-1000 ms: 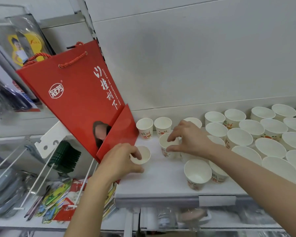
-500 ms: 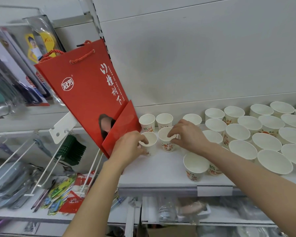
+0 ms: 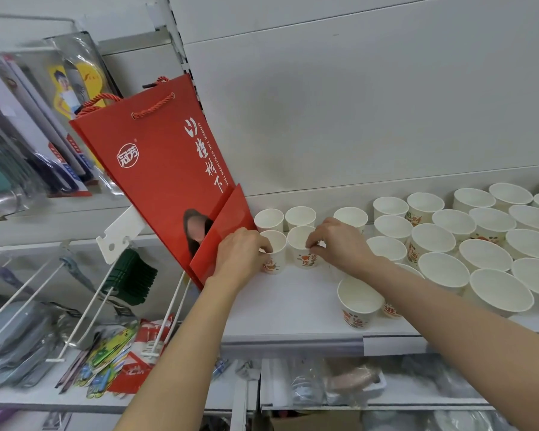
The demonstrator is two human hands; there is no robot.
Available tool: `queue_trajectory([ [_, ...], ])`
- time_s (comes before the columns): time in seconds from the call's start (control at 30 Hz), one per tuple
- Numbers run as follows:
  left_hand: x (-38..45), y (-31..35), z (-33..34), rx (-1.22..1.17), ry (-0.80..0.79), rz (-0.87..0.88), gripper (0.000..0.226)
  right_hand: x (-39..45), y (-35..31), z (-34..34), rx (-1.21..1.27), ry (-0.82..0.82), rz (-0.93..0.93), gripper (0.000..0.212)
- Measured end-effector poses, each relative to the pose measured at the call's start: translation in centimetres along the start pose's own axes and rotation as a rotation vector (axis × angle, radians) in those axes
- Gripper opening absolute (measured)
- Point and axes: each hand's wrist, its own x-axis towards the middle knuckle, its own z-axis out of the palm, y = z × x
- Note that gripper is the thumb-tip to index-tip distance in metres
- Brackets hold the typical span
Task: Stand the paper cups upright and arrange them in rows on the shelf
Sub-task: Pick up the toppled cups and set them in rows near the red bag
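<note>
White paper cups with red and orange print stand upright on the white shelf (image 3: 287, 309). My left hand (image 3: 240, 256) grips the rim of one cup (image 3: 276, 253) at the shelf's left end. My right hand (image 3: 339, 244) pinches the rim of the cup (image 3: 302, 248) beside it. Both cups stand just in front of two back-row cups (image 3: 269, 219) (image 3: 300, 216). A lone cup (image 3: 359, 301) stands near the front edge, under my right forearm. Several more cups (image 3: 442, 241) fill the right side in rows.
A red paper gift bag (image 3: 162, 169) with rope handles leans against the shelf's left end, touching my left hand. White peg hooks (image 3: 84, 309) with packaged goods hang at the left. A lower shelf (image 3: 324, 387) holds wrapped items.
Both hands have carried their cups toward the back and set them in a second row behind the two rear cups. The left cup moved up beside the right one.
</note>
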Motion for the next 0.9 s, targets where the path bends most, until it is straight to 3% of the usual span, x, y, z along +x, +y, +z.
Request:
queue_trajectory([
  [0.27,0.2,0.1,0.0,-0.052,-0.028,0.014,0.019,-0.1,-0.1,-0.2,0.044,0.03,-0.008,0.018],
  [0.4,-2.0,2.0,-0.3,-0.364,0.111,0.006,0.034,-2.0,1.6,-2.1,0.118,0.217,0.036,0.015],
  [0.5,-5.1,6.0,0.5,-0.666,-0.059,0.09,0.067,-4.2,3.5,-4.1,0.153,0.277,0.104,0.013],
  [0.57,-6.8,9.0,1.4,-0.741,-0.186,0.113,0.092,-5.7,4.6,-4.9,0.155,0.273,0.126,0.015],
  [0.63,-7.6,11.5,2.4,-0.743,-0.199,0.089,0.103,-6.8,5.2,-5.2,0.168,0.271,0.124,0.018],
  [0.9,-9.3,14.7,3.7,-0.798,0.036,-0.173,0.074,-8.2,5.4,-5.5,0.228,0.29,0.111,0.02],
])
